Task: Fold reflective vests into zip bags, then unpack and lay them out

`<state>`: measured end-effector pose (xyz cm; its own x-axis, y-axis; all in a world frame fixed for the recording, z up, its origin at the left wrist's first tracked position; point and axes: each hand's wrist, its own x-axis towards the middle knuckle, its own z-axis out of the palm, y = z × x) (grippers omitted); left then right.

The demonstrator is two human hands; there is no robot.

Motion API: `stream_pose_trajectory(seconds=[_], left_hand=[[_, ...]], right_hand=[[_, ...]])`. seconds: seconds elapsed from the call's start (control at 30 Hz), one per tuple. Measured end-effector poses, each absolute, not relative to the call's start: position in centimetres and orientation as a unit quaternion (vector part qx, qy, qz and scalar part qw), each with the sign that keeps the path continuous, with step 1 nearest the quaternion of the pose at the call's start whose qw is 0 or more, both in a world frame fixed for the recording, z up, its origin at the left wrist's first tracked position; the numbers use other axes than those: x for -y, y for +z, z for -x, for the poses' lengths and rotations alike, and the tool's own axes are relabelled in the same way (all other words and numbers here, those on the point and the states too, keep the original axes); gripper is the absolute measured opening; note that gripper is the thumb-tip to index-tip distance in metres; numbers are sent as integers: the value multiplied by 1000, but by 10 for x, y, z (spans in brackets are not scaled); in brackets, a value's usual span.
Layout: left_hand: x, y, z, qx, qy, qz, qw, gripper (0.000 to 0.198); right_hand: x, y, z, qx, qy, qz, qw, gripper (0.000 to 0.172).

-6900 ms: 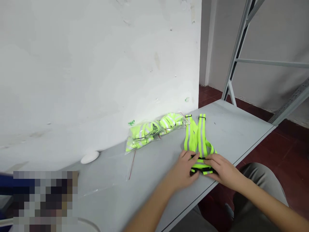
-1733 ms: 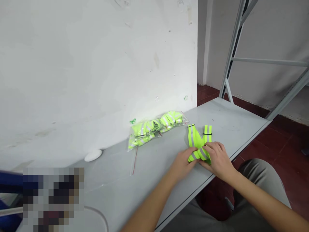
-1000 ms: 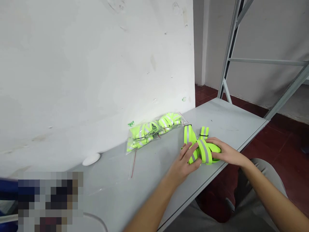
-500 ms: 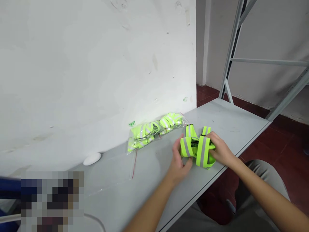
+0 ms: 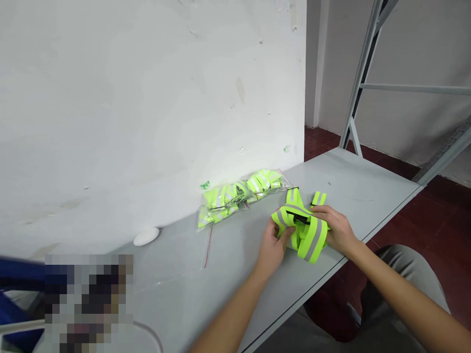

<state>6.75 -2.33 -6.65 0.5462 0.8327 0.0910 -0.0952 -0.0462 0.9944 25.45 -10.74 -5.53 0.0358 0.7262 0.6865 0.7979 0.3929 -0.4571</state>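
Note:
Both my hands grip a looped bundle of reflective strap [image 5: 313, 240], bright yellow-green with a silver stripe down the middle. My left hand [image 5: 273, 247] pinches its left side between thumb and fingers. On the right side, my right hand [image 5: 336, 228] is closed around the folds, with some fingers hidden behind them. A black piece shows in the middle of the bundle. Two strap ends reach out beyond it over the grey table [image 5: 368, 181]. Farther back, clear plastic bags [image 5: 224, 196] with similar folded straps lie against the white wall.
An empty-looking clear zip bag with a red seal [image 5: 208, 247] lies flat left of my hands. A white oval object [image 5: 146, 236] rests by the wall [image 5: 165, 98]. A metal frame [image 5: 355, 93] rises at the table's far end. Blurred-out items and a blue thing sit lower left.
The bundle has turned and tilted in my hands, so its black middle piece shows more. My left thumb has moved up onto the strap. The view has shifted slightly.

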Motion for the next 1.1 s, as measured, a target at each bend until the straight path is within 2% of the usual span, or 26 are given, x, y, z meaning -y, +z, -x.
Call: stream_pose_trajectory(seconds=[0.1,0.2,0.3,0.37,0.5,0.57,0.7,0.77,0.83,0.97,1.1], left_hand=[[20,-64,-65,-316,393,-616,606,53],[19,-56,-60,-315,389,-647,575,40],[20,-45,-57,-303,365,-676,564,46],[20,-39,-56,-305,346,-691,557,49],[21,-34,-55,-325,366,-723,488,24],[21,-36,-52,-285,434,-752,407,17],[18,-43,-44,-149,518,-803,255,38],[13,-46,-43,-106,522,-822,199,46],[9,-49,-43,-99,519,-834,160,45],[8,-54,-47,-188,517,-813,191,28],[17,-50,-51,-322,492,-734,340,21]], right_hand=[[111,-41,-250,683,95,563,455,26],[114,-27,-253,638,248,589,429,17],[114,-16,-258,609,333,578,428,14],[114,-12,-260,602,359,568,430,23],[117,-10,-260,581,312,590,465,56],[121,-11,-260,549,300,596,504,61],[128,-8,-257,475,381,576,546,40],[127,-6,-252,446,403,579,551,42],[123,-3,-247,420,420,586,551,43],[112,-4,-233,409,453,579,541,63],[107,-6,-224,390,443,577,565,57]])
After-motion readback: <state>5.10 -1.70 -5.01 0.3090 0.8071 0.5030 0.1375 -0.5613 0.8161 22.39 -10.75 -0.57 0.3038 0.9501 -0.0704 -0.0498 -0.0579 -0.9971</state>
